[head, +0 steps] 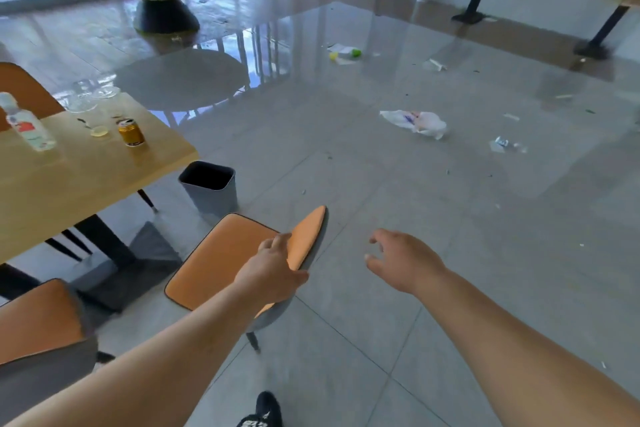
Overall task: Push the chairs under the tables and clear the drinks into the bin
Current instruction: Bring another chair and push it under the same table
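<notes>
While the left hand [273, 270] grips the top edge of the orange chair [221, 260] backrest and the right hand [403, 262] hangs loose beside it with fingers spread, the bin [209, 189] stands just beyond the grip, and further left the surface [69, 180] carries a can [131, 132] and a bottle [26, 125].

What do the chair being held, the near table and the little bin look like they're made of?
Chair: smooth orange padding, probably faux leather, with dark piping and a grey back shell. Table: pale wood-look top, likely laminate, with faint grain and a soft sheen. Bin: matte grey, seemingly plastic.
</notes>
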